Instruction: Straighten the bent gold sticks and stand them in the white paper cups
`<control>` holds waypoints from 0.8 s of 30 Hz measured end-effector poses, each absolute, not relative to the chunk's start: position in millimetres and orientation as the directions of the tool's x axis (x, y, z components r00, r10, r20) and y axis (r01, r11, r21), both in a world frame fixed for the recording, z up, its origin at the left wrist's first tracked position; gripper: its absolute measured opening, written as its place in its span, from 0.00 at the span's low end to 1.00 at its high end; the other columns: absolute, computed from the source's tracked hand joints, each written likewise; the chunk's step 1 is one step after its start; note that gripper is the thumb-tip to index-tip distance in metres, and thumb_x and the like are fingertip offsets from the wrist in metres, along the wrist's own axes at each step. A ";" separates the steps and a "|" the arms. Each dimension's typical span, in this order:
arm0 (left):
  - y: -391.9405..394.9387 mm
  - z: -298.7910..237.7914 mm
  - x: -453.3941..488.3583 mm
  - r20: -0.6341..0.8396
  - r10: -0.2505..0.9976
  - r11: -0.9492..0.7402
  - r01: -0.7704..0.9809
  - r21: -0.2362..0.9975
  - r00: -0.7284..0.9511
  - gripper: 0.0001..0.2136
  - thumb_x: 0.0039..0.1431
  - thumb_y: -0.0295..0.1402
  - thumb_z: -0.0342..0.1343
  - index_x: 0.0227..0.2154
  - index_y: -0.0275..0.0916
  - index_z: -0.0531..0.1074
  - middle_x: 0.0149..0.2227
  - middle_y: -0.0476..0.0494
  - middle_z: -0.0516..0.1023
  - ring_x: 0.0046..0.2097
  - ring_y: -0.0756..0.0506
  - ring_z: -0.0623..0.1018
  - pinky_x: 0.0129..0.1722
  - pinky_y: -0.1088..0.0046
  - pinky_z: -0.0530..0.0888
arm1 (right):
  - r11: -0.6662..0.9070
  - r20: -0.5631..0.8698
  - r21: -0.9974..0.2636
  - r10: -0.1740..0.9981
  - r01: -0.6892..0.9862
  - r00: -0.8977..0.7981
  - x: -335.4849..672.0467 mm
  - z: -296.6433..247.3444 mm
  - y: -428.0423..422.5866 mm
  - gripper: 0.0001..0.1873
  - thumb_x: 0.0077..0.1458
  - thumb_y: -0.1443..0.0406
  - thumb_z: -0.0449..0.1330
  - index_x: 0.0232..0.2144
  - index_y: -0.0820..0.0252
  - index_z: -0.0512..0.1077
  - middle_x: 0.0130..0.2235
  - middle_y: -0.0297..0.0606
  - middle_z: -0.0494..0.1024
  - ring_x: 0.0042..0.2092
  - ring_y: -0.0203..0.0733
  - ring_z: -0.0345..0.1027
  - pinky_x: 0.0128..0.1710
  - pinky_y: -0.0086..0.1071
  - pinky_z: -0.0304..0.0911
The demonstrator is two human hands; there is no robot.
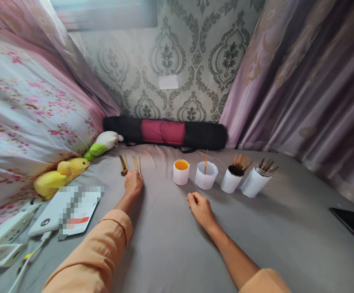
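Observation:
My left hand reaches forward on the grey sheet, fingers curled on a few thin brown sticks that fan out beyond it. More brown sticks lie just to their left. My right hand rests on the sheet with fingers curled in, nothing visible in it. Ahead of it stand several white cups: one with orange filling, one with a single stick, one full of orange-tipped sticks, one tilted with dark sticks.
A black and red bag lies along the wall. Yellow and green plush toys sit by a floral pillow at left. A power bank, papers and a power strip lie near left. A dark phone lies right.

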State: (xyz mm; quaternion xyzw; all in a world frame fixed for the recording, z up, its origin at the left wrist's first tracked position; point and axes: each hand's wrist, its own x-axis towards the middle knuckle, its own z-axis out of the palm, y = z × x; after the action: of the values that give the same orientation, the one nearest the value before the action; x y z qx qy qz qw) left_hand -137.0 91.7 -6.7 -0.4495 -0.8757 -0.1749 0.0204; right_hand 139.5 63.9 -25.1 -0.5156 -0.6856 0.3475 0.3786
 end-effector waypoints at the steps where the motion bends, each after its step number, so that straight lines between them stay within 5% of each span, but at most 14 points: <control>1: 91.2 -6.6 -136.1 0.199 0.782 0.533 0.799 0.279 -0.591 0.14 0.55 0.34 0.44 0.36 0.32 0.72 0.39 0.30 0.70 0.41 0.38 0.72 0.34 0.68 0.68 | 0.225 0.159 -0.868 0.970 0.442 -0.182 139.7 -25.2 63.9 0.20 0.53 0.53 0.47 0.24 0.60 0.69 0.18 0.32 0.68 0.20 0.33 0.58 0.21 0.25 0.51; 24: 93.4 -8.0 -140.2 0.246 0.791 0.502 0.825 0.260 -0.560 0.15 0.56 0.37 0.43 0.35 0.35 0.72 0.38 0.34 0.70 0.40 0.40 0.72 0.33 0.69 0.67 | 0.224 0.152 -0.862 0.970 0.456 -0.189 140.0 -24.3 63.1 0.18 0.54 0.55 0.47 0.24 0.61 0.69 0.19 0.32 0.68 0.21 0.33 0.59 0.23 0.25 0.51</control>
State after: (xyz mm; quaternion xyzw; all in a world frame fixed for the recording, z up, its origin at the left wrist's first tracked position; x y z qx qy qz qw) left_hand -140.2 93.4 -8.0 -0.4668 -0.8654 -0.1759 0.0472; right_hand 140.0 63.1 -24.3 -0.5175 -0.6888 0.3467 0.3709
